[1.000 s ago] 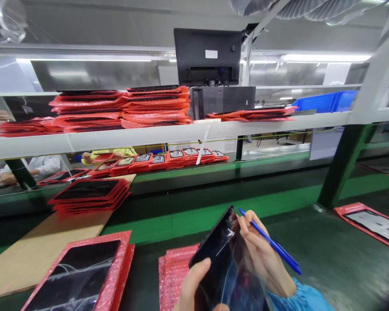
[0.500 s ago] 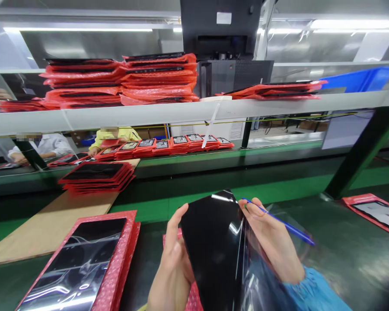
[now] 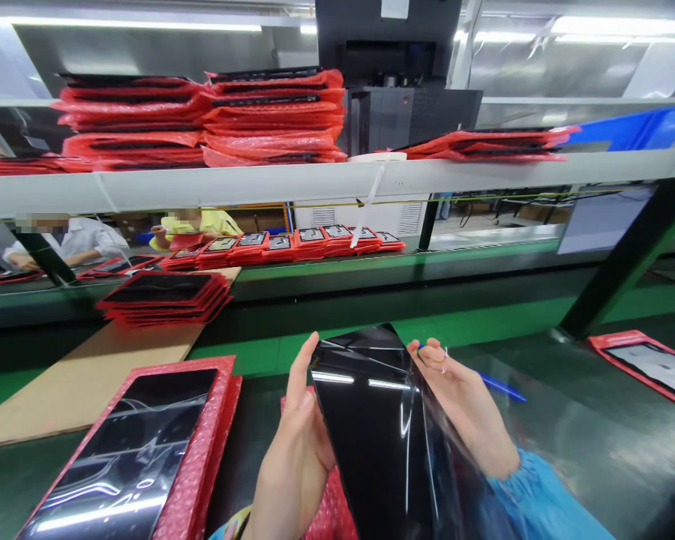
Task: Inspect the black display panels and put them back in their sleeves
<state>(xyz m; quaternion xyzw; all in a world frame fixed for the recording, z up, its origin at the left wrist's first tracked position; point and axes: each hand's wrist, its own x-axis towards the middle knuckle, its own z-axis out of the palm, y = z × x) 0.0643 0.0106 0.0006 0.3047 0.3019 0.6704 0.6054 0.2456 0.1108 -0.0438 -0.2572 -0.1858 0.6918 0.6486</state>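
My left hand (image 3: 295, 450) grips the left edge of a glossy black screen panel (image 3: 371, 420), its thumb upright along the side. The panel is tilted, with bright light streaks on its face. At the panel's far right corner, my right hand (image 3: 464, 397) is closed with a slim blue pen (image 3: 503, 387) in its fingers; the pen passes behind the hand. Clear film (image 3: 455, 472) hangs along the panel's right side by that hand; whether the fingers pinch it, I cannot tell. Pink bubble wrap (image 3: 334, 510) lies beneath the panel.
Left of my hands, a film-covered screen (image 3: 140, 442) rests on pink bubble sleeves. Beyond, red-wrapped panels are stacked on a wooden board (image 3: 84, 382). A white shelf (image 3: 259, 176) crosses ahead, carrying red stacks. A green post (image 3: 624, 262) stands at right. Two people sit across the bench.
The view has tipped down slightly. The panel has turned a little, so more light streaks cross its top. The clear film at its right has shifted, and the pen shows less beyond my right hand.
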